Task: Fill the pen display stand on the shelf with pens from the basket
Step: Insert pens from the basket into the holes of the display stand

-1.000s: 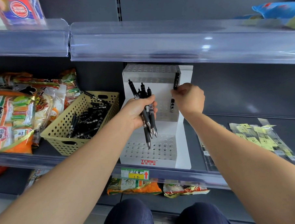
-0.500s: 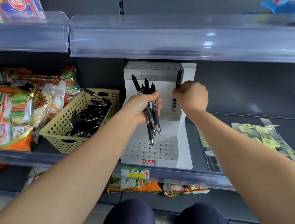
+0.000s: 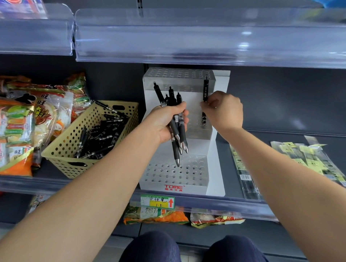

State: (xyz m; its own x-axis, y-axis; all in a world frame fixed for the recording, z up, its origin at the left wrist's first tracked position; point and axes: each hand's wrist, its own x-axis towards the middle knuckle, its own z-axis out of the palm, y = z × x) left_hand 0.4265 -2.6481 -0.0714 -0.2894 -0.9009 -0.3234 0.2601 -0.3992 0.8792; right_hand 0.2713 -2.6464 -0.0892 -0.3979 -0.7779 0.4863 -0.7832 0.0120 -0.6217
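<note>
Person's left hand (image 3: 167, 122) grips a bunch of black pens (image 3: 182, 136), tips down, in front of the white display stand (image 3: 214, 168). Just to its right, the right hand (image 3: 224, 110) pinches a single pen (image 3: 205, 89), upright at the stand's upper tier. Hands apart. Basket (image 3: 64, 155) w/ more pens sits left of the left hand, same shelf.

The right hand (image 3: 222, 110) hides part, perhaps the grip, of one pen (image 3: 205, 89).

Glossy clear-plastic pen stand (image 3: 190, 175), matt plastic basket (image 3: 69, 143) & pens (image 3: 175, 150) w/ shiny metal tips.
</note>
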